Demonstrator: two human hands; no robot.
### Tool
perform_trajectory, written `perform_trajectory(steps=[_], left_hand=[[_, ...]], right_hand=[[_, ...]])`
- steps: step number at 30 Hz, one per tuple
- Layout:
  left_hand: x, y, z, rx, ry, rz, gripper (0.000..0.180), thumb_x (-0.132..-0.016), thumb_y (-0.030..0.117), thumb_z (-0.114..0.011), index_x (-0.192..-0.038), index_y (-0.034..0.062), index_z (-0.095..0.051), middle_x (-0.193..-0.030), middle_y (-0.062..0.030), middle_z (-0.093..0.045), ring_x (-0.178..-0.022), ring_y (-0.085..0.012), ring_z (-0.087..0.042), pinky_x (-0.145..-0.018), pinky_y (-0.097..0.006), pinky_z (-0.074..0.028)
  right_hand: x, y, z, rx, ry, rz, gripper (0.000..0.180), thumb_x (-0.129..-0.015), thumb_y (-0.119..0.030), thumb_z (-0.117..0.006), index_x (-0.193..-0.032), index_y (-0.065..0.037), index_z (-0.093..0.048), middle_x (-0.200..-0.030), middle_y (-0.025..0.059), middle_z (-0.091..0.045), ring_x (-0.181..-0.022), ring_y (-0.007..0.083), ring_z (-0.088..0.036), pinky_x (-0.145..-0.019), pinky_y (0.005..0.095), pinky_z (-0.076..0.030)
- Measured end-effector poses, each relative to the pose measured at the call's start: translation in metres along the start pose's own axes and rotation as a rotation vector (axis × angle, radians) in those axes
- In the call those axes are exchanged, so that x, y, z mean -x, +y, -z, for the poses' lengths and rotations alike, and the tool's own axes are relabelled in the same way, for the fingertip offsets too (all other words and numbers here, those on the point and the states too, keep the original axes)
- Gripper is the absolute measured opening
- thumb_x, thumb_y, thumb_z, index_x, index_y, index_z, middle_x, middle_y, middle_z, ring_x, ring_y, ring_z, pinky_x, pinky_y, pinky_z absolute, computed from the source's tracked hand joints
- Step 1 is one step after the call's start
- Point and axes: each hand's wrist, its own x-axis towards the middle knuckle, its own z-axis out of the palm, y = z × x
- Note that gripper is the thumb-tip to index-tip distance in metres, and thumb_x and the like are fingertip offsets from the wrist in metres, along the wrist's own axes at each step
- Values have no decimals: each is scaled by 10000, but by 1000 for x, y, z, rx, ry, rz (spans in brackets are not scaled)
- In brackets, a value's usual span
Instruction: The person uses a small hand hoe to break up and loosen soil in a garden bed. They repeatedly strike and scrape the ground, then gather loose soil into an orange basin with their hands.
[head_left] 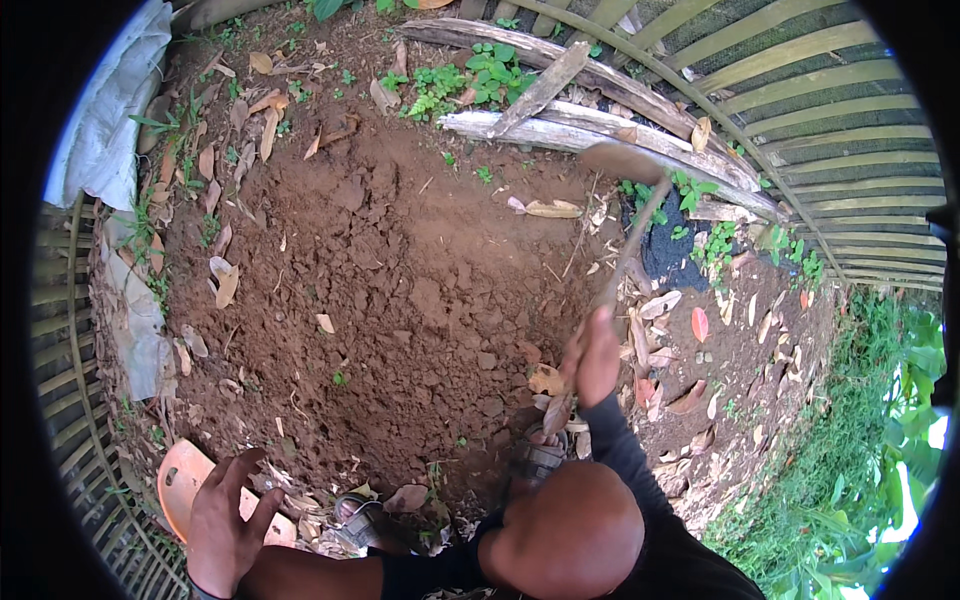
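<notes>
My right hand [592, 360] is wrapped round the wooden handle of a hoe [640, 228]. The hoe's broad, soil-brown blade is at the far end, blurred, in front of the weathered logs. At the lower left my left hand [228, 525] is off the hoe, its fingers spread and slightly bent. It overlaps a curved orange-tan piece [188, 480] with a small hole; I cannot tell whether they touch. Loose, crumbly brown soil [370, 290] lies between my hands and beyond them. My sandalled feet [542, 455] are at the near edge of the dug ground.
Split logs [590, 130] lie along the far side, before a slatted bamboo fence [800, 90]. Black sheeting [672, 250] lies below them. Pale sacking [110, 110] hangs at the left, near more fence. Dry leaves [660, 305] litter the ground; grass [850, 420] grows at the right.
</notes>
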Motion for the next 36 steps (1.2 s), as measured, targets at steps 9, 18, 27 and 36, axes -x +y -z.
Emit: perform_trajectory(steps=[9, 18, 27, 36], left_hand=[[-1, 1, -1, -43, 21, 21, 452, -896, 150, -744, -1310, 21, -619, -1056, -189, -703, -974, -352, -665, -879, -446, -510], [5, -3, -2, -24, -29, 78, 461, -906, 171, -743, -1329, 35, -619, -1108, -172, -704, -978, -335, -653, -894, -435, -509], [4, -4, -5, -78, -13, 47, 473, -904, 170, -737, -1343, 43, -615, -1107, -165, -705, -969, -325, -637, -890, -427, -504], [4, 5, -2, -34, -8, 72, 490, -900, 166, -743, -1359, 57, -612, -1084, -147, -702, -980, -325, -634, -902, -429, -500]], right_hand=[[115, 60, -43, -17, -167, -828, 588, -1013, -677, -520, -855, -111, -508, -603, -14, -467, -453, 115, -441, -431, 289, -377], [4, 8, -10, -232, 267, -102, 586, -1122, -554, -353, -748, -118, -473, -583, 29, -514, -423, 134, -508, -397, 301, -417], [67, 42, 15, -18, -14, -392, 537, -1088, -586, -445, -845, -108, -468, -561, -12, -459, -405, 120, -430, -391, 302, -376], [72, 54, -62, 94, -143, -473, 548, -1062, -603, -489, -822, -111, -513, -571, 8, -496, -444, 129, -497, -408, 313, -418]])
